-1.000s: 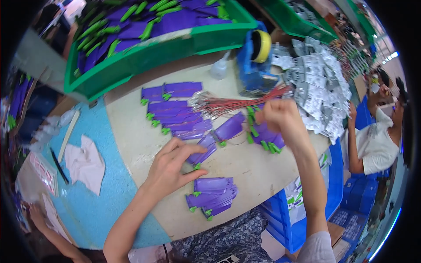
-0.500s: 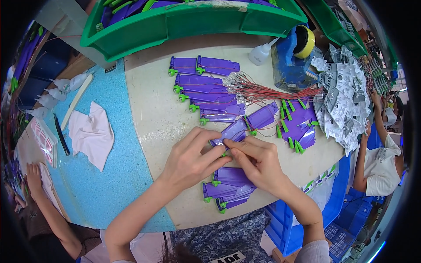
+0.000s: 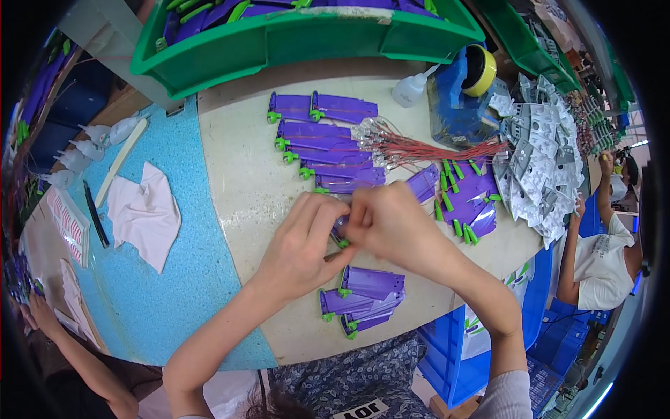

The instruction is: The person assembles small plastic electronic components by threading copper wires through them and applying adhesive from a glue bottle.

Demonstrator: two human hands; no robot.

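My left hand (image 3: 301, 246) and my right hand (image 3: 392, 222) meet over the beige table top (image 3: 237, 181), both pinching one purple plastic piece with a green clip (image 3: 340, 230); most of it is hidden by my fingers. Just below my hands lies a small stack of the same purple pieces (image 3: 363, 297). Behind my hands a row of purple pieces (image 3: 328, 143) is laid out, with a bundle of red wires (image 3: 426, 148) across it. More purple pieces (image 3: 467, 199) lie to the right.
A green bin (image 3: 293, 35) of purple parts stands at the back. A blue holder with a yellow tape roll (image 3: 467, 77), a white squeeze bottle (image 3: 410, 89) and grey metal parts (image 3: 541, 160) are at right. White cloth (image 3: 143, 213) lies on the blue mat. Another person (image 3: 600, 244) sits right.
My right hand came back from the pile at right to meet the left hand. Both now close tighter on one purple piece. The view has tilted so the table sits lower.
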